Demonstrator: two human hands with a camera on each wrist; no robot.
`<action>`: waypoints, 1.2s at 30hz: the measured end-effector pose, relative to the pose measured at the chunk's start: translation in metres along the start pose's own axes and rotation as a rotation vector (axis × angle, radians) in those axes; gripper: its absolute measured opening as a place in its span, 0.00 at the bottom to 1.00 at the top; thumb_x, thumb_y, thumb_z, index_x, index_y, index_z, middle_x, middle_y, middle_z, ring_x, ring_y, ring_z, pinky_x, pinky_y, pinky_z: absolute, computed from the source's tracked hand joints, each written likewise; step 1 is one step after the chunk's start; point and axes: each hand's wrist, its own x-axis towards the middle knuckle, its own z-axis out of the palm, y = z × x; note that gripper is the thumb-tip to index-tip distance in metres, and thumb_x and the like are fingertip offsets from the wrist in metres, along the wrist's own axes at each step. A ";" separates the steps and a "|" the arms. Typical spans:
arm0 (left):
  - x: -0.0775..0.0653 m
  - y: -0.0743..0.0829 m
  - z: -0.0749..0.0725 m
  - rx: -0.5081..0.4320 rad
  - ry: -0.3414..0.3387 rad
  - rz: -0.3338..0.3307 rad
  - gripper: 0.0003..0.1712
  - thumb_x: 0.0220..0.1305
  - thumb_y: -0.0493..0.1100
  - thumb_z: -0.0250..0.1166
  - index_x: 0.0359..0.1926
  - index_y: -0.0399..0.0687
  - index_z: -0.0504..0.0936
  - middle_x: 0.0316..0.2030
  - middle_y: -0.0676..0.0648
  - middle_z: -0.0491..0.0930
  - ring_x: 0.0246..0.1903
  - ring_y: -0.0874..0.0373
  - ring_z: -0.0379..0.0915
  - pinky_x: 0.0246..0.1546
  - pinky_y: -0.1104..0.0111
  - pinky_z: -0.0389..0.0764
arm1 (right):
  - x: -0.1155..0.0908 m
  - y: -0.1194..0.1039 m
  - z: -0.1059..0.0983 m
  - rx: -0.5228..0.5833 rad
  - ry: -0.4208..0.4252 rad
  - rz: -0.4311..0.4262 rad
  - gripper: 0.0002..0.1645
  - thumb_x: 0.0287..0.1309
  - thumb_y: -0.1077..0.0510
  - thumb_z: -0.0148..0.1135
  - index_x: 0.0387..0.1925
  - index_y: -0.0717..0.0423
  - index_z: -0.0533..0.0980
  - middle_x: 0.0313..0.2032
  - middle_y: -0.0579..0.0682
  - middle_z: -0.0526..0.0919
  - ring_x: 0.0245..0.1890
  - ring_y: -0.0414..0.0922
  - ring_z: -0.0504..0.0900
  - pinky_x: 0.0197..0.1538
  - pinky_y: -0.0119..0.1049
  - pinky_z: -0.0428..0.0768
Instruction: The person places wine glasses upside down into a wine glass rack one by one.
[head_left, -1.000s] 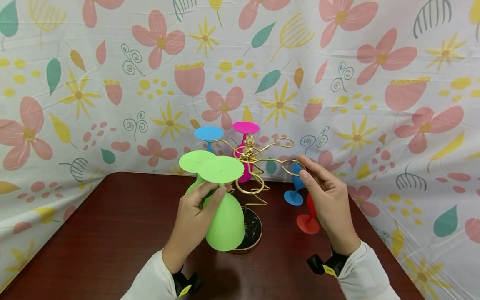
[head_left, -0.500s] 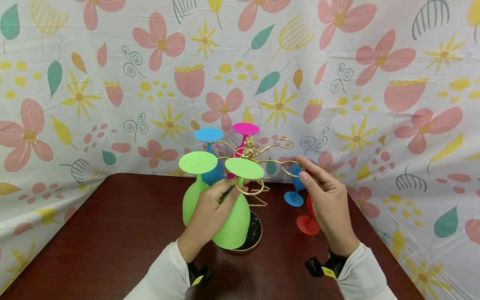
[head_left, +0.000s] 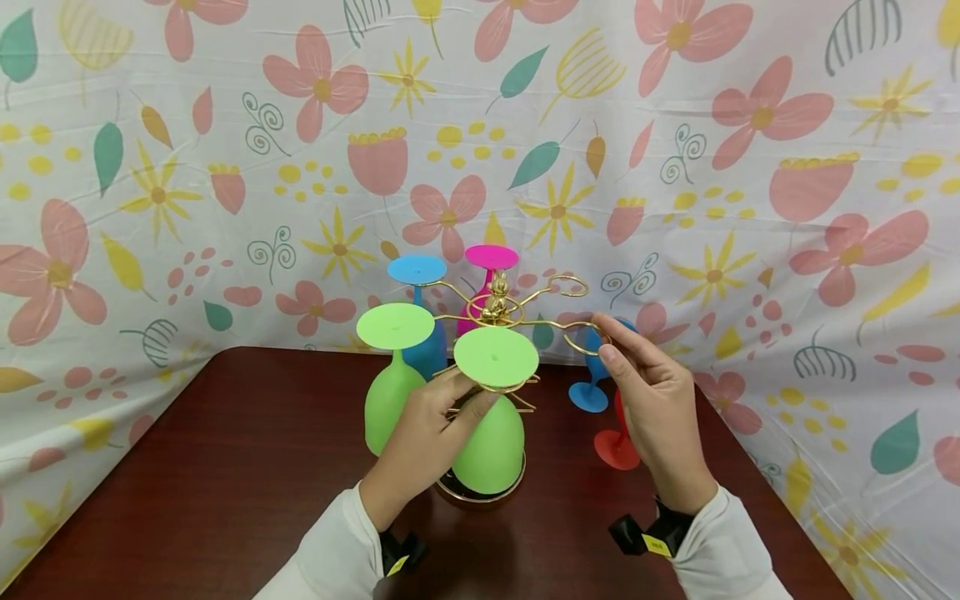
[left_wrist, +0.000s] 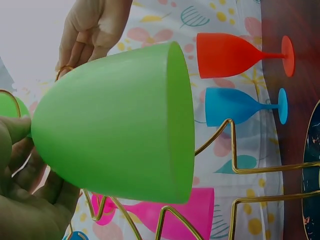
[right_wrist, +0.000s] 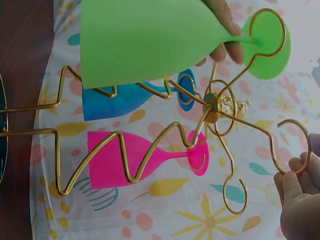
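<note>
My left hand (head_left: 427, 425) pinches the stem of a green wine glass (head_left: 491, 454), which is upside down with its bowl below the fingers. Its foot sits right over the front hook of a gold wire glass rack (head_left: 543, 322). In the right wrist view, the stem lies in the opening of that hook (right_wrist: 285, 35). My right hand (head_left: 663, 408) pinches the rack's right hook between thumb and fingertips. Another green wine glass (head_left: 393, 400), a blue wine glass (head_left: 426, 346) and a pink wine glass (head_left: 491, 257) hang upside down from other hooks.
A blue wine glass (head_left: 588, 397) and a red wine glass (head_left: 617, 450) stand upright on the dark wood table (head_left: 247, 467), right of the rack, partly behind my right hand. The rack's round black base (head_left: 480, 498) lies under the held glass. Floral cloth (head_left: 225, 167) surrounds the table.
My left hand has moved right with the green wine glass, bringing its stem from left of the front hook into it. The right hand has stayed on its hook.
</note>
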 end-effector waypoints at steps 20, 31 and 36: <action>-0.013 0.031 -0.049 0.338 -0.043 0.145 0.20 0.58 0.45 0.76 0.52 0.48 0.85 0.48 0.57 0.83 0.49 0.65 0.77 0.48 0.68 0.81 | 0.000 0.002 -0.002 0.039 -0.023 -0.022 0.23 0.71 0.69 0.53 0.65 0.72 0.69 0.64 0.58 0.75 0.68 0.49 0.70 0.65 0.36 0.68; 0.004 0.066 -0.097 0.357 -0.030 0.247 0.09 0.64 0.41 0.70 0.45 0.56 0.88 0.40 0.64 0.84 0.31 0.69 0.74 0.30 0.77 0.71 | -0.002 0.002 -0.002 -0.006 -0.016 -0.001 0.23 0.72 0.67 0.54 0.65 0.70 0.71 0.65 0.59 0.75 0.67 0.49 0.70 0.65 0.34 0.69; 0.020 0.075 -0.113 0.386 -0.020 0.259 0.07 0.64 0.40 0.69 0.42 0.55 0.89 0.38 0.63 0.84 0.32 0.70 0.76 0.31 0.79 0.76 | -0.002 0.002 -0.001 0.005 -0.013 0.001 0.23 0.72 0.67 0.54 0.65 0.70 0.70 0.65 0.57 0.75 0.67 0.48 0.70 0.65 0.35 0.69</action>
